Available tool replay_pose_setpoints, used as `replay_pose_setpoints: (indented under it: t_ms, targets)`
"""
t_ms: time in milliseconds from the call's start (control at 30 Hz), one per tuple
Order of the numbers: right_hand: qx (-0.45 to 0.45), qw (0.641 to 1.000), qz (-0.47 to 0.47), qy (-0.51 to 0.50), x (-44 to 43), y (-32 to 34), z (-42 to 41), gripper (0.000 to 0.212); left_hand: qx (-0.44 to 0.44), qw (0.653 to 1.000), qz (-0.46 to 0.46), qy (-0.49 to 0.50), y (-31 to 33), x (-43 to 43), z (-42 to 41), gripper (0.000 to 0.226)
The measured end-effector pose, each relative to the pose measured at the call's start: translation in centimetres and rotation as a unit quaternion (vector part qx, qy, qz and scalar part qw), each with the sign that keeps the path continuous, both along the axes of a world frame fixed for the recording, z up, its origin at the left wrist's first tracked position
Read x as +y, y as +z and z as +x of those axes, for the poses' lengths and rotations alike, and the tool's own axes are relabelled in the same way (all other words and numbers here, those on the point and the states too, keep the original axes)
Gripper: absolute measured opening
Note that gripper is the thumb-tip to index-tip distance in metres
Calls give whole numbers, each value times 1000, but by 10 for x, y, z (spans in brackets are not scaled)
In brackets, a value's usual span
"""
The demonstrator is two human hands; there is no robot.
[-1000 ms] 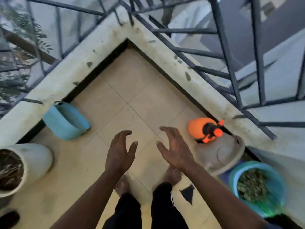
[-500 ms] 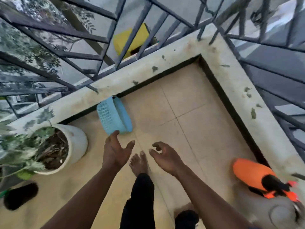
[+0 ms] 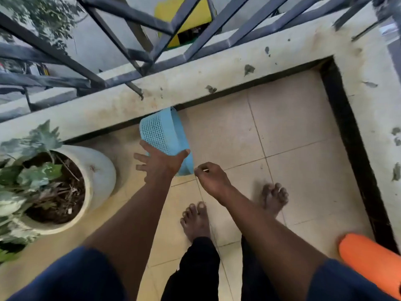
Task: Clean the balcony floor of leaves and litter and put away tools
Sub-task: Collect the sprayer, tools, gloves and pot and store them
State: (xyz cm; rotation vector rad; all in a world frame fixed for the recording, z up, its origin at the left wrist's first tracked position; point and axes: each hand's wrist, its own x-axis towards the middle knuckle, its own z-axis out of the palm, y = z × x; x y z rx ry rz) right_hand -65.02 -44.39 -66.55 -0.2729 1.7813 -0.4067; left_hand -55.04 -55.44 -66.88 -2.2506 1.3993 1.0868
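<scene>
My left hand (image 3: 161, 164), fingers spread and gripping nothing, reaches the blue perforated basket (image 3: 164, 139) tipped against the far ledge (image 3: 195, 81); probably light, stiff plastic, best gripped at its rim; right hand (image 3: 213, 178) loosely curled, empty.

Residential balcony, upper storey: I stand barefoot on beige floor tiles (image 3: 293, 127), bounded by a concrete parapet (image 3: 195, 83), metal railing (image 3: 108, 35), potted plant (image 3: 65, 185).

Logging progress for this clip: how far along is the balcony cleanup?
Done: the floor tiles look free of leaves. In hand: the left hand is open on the blue basket; the right hand is curled beside it. Left: leaf bits on the ledge.
</scene>
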Motion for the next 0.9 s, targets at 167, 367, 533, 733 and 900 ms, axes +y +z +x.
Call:
replay_pose_setpoints:
  t_ms: [167,367,533,733,900]
  targets:
    - [-35,997,24,-66,-3,-40,-14,11,22,997,-34,60,-28,-5,-15,141]
    - [8,996,28,-82,0,-24,-71,60,123,985,-87,89,11,15,-28,134]
    - [44,995,-5,-89,12,1,-158,73,340,930,-32,136,46,35,-82,115]
    - [143,983,-6,-118,59,3,-260,36,419,894,88,129,47,60,-179,89]
    - [224,968,1,-117,102,-4,-339,38,356,913,149,131,7,76,-269,67]
